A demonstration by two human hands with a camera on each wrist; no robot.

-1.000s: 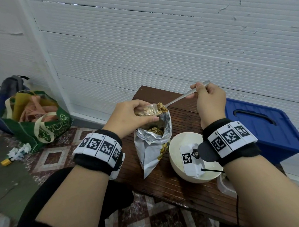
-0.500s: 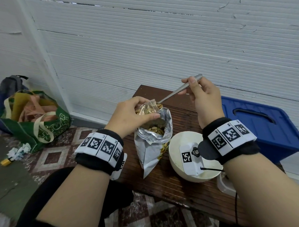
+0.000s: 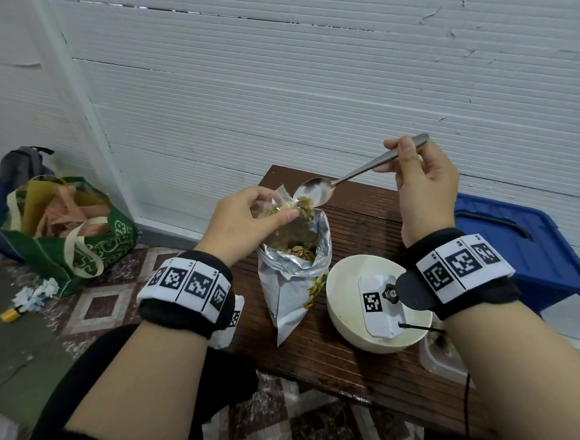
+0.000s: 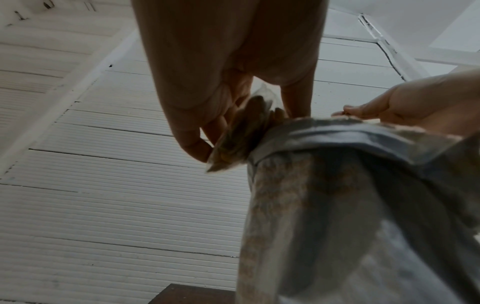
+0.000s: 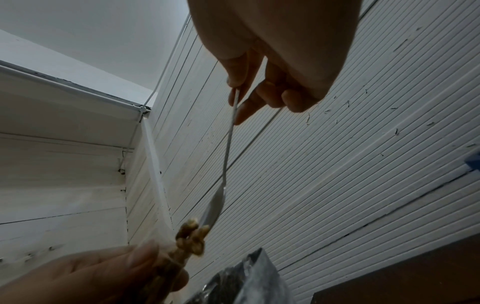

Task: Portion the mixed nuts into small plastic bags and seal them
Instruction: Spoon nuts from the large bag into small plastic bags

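Left hand pinches the small plastic bag open above the foil nut pouch, mid-table, catching spills; right hand grips the spoon, tipping nuts in.

Wooden table bears foil bag, bowl.

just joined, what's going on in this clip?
A person is spooning mixed nuts into a small clear plastic bag. The left hand pinches that bag open above a big foil nut pouch standing on the wooden table. The right hand holds a metal spoon by its handle, tipped at the bag's mouth, nuts sliding off. A white bowl sits beside the pouch. The bag is not sealed yet.
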